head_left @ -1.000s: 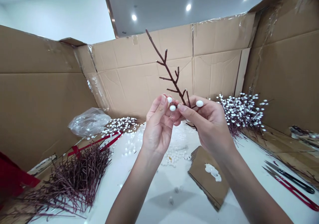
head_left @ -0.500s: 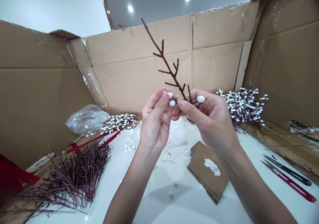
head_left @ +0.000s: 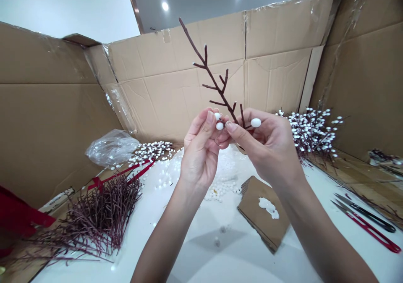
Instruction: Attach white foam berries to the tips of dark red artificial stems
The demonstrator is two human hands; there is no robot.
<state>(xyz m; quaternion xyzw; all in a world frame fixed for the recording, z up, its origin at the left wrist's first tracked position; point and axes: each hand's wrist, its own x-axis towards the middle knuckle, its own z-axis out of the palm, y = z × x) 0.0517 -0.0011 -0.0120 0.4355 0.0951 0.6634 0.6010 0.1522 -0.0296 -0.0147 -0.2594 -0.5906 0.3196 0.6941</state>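
Seen on my remote feed from the head camera: a left hand (head_left: 200, 153) and a right hand (head_left: 264, 148) pinch a burgundy artificial twig (head_left: 214, 79) up against a cardboard wall (head_left: 176, 81), its bare tip pointing toward the far left. The left thumb and fingers close around the lower stem beside two white foam beads (head_left: 219, 126), while the right thumb and forefinger press in from the other side, with a third foam bead (head_left: 256, 122) just above the right fingers (head_left: 273, 125). (I read the raised grip as keeping the small work steady and clear of the clutter.) Below, on a white table (head_left: 189, 249), loose foam beads (head_left: 218, 195) lie near a cardboard scrap (head_left: 252, 207) smeared with white paste, probably glue, within the right hand's reach. Near left sits a heap of bare twigs (head_left: 100, 220); near right, red-handled thread snips (head_left: 371, 232). Beaded sprays (head_left: 311, 134) stand far right. The fingers hide the lower stem, so I cannot tell whether the two beads are fixed to it or only held there.
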